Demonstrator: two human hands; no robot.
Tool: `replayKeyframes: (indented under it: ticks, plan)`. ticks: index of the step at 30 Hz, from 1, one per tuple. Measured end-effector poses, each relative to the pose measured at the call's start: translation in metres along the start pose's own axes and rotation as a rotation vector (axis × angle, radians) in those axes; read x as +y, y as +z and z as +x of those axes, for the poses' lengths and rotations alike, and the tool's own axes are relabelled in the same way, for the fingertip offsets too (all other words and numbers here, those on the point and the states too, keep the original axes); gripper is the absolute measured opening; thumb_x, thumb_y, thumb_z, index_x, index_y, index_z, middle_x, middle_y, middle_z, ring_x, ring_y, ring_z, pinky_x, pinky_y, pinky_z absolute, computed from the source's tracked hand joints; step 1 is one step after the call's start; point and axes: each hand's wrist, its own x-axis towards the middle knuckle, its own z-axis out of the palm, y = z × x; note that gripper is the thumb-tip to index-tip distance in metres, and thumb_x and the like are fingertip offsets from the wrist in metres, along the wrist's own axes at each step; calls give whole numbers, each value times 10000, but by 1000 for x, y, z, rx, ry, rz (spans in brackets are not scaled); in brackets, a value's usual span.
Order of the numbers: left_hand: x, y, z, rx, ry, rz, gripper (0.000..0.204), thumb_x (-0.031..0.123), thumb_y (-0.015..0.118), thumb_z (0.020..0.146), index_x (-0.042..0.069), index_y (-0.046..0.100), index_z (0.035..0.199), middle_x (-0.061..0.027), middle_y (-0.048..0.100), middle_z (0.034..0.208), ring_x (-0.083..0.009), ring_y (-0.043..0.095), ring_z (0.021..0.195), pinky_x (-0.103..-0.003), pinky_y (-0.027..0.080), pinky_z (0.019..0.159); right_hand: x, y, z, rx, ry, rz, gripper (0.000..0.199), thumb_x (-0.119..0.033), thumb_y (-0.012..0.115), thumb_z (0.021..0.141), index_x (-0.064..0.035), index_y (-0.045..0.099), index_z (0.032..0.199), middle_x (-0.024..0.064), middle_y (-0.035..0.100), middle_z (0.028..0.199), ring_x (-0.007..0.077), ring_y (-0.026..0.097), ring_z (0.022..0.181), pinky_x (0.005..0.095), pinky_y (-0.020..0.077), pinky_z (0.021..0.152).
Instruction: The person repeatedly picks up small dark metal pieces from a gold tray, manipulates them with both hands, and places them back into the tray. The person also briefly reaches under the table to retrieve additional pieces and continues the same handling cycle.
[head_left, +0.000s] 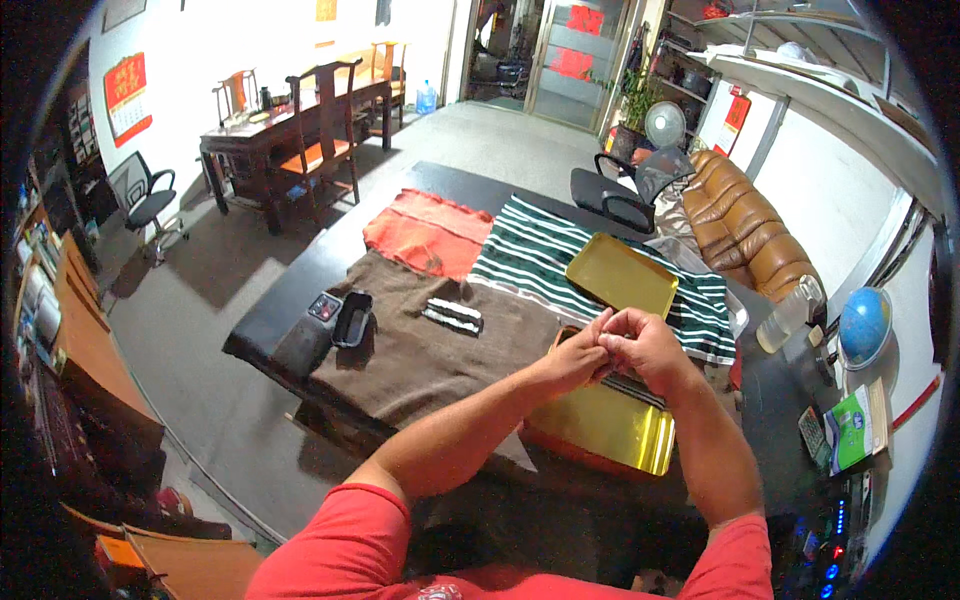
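The dark table [290, 300] carries brown, orange and striped cloths. On the striped cloth [530, 255] lies an empty yellow tray [620, 275]; a second, nearer yellow tray [610, 430] holds a dark striped item, mostly hidden. Above it the left hand [578, 352] and right hand [640, 345] meet, fingers curled together; what they pinch cannot be made out. A small black box [352, 318] stands open.

Perhaps a small item [603, 345] behind fingers [610, 330]
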Motion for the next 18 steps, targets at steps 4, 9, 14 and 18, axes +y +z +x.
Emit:
replayKeyframes:
  ticks: [4, 9, 14, 18]
  plan:
    - [1, 1, -2, -73, -41, 41, 651, 175, 446, 1063, 175, 96, 1612, 33, 486, 956, -51, 446, 746, -212, 372, 591, -1, -4, -5, -43, -19, -38, 80, -52, 708, 906, -3, 655, 940, 26, 661, 866, 97, 614, 750, 258, 532, 656]
    - [-3, 4, -3, -37, -42, 49, 708, 149, 438, 1061, 191, 9, 1622, 9, 497, 1005, -63, 443, 742, -225, 379, 601, -3, -6, -11, -60, -39, -27, 79, -45, 701, 906, 8, 668, 954, 22, 660, 891, 105, 633, 784, 262, 541, 676]
    - [-1, 3, -2, -43, -30, 70, 749, 79, 421, 1042, 193, -39, 1622, -11, 496, 978, -71, 431, 727, -236, 371, 603, -7, -5, -13, -67, -142, -98, 76, -27, 684, 907, 17, 666, 966, 27, 668, 913, 104, 635, 789, 264, 536, 687]
    - [2, -4, 6, -50, -6, 96, 856, 159, 560, 984, 127, -18, 1614, -44, 585, 906, -105, 562, 669, -269, 473, 551, -4, -5, -10, 17, -121, -149, 81, -48, 693, 897, -1, 669, 958, 21, 682, 853, 100, 638, 769, 268, 527, 674]
